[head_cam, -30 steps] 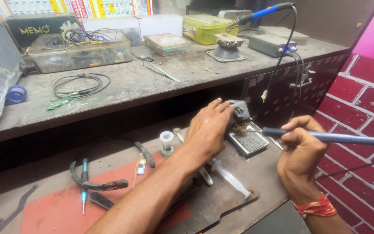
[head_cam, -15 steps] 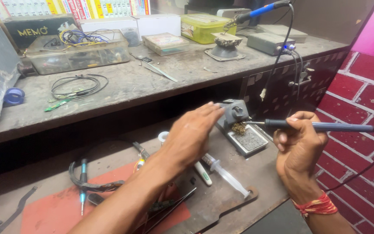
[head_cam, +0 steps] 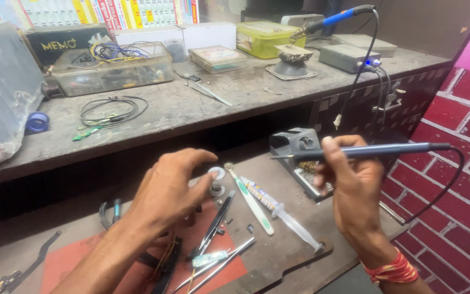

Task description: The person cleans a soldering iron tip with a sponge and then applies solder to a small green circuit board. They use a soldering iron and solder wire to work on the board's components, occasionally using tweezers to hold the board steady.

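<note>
Red mat (head_cam: 66,261) under spread, empty left hand (head_cam: 164,190); right hand (head_cam: 352,179) grips soldering iron (head_cam: 365,151); wire-filled clear box (head_cam: 112,73) beyond, brick wall (head_cam: 458,141) right.

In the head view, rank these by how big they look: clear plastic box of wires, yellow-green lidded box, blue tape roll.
1. Clear plastic box of wires, plainly largest.
2. Yellow-green lidded box.
3. Blue tape roll, smallest.
All sit on the upper shelf at similar depth, so the order looks dependable.

Bare bench (head_cam: 295,218) between hands (syringe (head_cam: 278,213), tweezers (head_cam: 213,224) crowd the mat (head_cam: 72,261)).
</note>
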